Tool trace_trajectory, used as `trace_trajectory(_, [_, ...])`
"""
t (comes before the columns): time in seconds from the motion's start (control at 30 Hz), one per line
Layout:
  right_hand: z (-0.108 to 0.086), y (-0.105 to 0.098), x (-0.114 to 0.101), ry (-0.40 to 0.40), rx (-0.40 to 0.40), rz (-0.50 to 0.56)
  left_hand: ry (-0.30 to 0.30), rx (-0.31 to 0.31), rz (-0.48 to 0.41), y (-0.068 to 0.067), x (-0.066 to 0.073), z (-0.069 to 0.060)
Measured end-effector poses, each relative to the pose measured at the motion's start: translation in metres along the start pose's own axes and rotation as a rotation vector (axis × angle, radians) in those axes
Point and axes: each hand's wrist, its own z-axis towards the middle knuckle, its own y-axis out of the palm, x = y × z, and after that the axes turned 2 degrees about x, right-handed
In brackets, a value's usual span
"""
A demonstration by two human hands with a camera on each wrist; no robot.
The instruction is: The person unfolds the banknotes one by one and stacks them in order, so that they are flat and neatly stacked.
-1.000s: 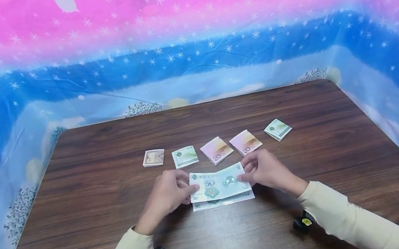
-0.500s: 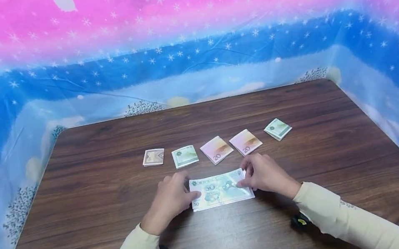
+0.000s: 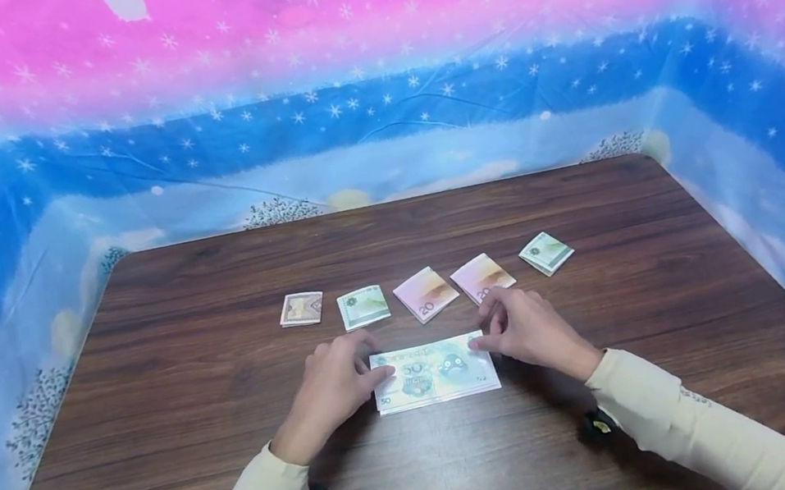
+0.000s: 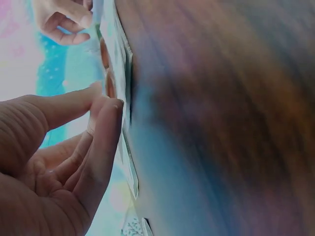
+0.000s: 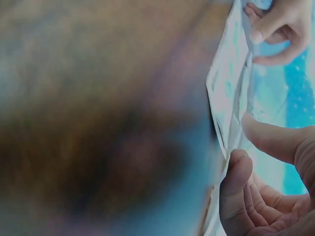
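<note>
Two white-green banknotes point(image 3: 432, 372) marked 50 lie unfolded, one nearly on top of the other, flat on the table in the head view. At their left end is my left hand point(image 3: 333, 389), its thumb tip over the edge of the top banknote and its index finger lifted beyond the far edge. By the far right corner, my right hand point(image 3: 534, 334) has its thumb tip over the paper. A gap shows between its thumb and index finger, also in the right wrist view, where the banknotes point(image 5: 229, 78) appear edge-on. Neither hand clearly pinches the paper.
Beyond the hands, folded banknotes lie in a row: a brownish one point(image 3: 301, 309), a green one point(image 3: 363, 307), two pink-orange ones marked 20 point(image 3: 425, 294) and another green one point(image 3: 546, 254). The dark wood table point(image 3: 219, 284) meets a patterned cloth backdrop point(image 3: 375, 115).
The upper 50 banknote, earlier raised and bent between both hands, has come down flat onto the lower one. My fingers have loosened, and the right hand has shifted slightly right and away.
</note>
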Motion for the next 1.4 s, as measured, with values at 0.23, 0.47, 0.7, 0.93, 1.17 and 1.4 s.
trace_trajectory(0.23, [0.014, -0.015, 0.009, 0.029, 0.064, 0.004, -0.057, -0.001, -0.185, -0.01, -0.003, -0.004])
trace_trajectory(0.47, [0.031, -0.021, 0.023, 0.074, 0.131, -0.051, -0.067, -0.012, -0.218, -0.011, -0.003, -0.005])
trace_trajectory(0.7, [0.04, -0.031, 0.032, 0.125, 0.129, -0.073, -0.084, -0.021, -0.245, -0.013, -0.007, -0.005])
trace_trajectory(0.93, [0.045, -0.049, 0.045, 0.181, 0.145, -0.079, -0.097, -0.024, -0.25, -0.015, -0.008, -0.006])
trace_trajectory(1.17, [0.046, -0.065, 0.059, 0.241, 0.159, -0.085, -0.102, -0.03, -0.243, -0.016, -0.009, -0.006])
trace_trajectory(1.4, [0.048, -0.068, 0.068, 0.253, 0.167, -0.095, -0.098, -0.036, -0.247, -0.017, -0.009, -0.006])
